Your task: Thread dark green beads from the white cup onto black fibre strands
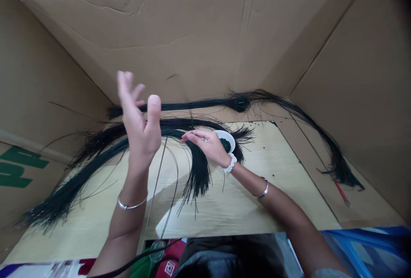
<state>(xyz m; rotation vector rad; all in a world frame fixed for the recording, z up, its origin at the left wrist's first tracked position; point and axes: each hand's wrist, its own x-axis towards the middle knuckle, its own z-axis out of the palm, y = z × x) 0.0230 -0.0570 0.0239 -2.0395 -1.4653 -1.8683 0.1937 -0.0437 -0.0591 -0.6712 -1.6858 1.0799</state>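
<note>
My left hand (141, 128) is raised above the bundles on the left, fingers apart and slightly blurred, with nothing visible in it. Over the middle of the board my right hand (208, 144) has thumb and fingertips pinched together; whatever they hold is too small to make out. Just behind that hand stands a white bowl (231, 139) of tiny dark green beads (225, 144). Beneath the hands lie a dark green bundle of long thin strands (198, 167) and a blacker bundle (96, 143), both with frayed ends. Loose strands (177, 171) curve toward the front edge.
Cardboard walls (180, 47) enclose the pale board (257, 201) at the back and sides. Another strand bundle (199, 105) runs along the back, and one (321, 134) droops down the right side. A red slim tool (342, 193) lies there. Dark specks dot the board.
</note>
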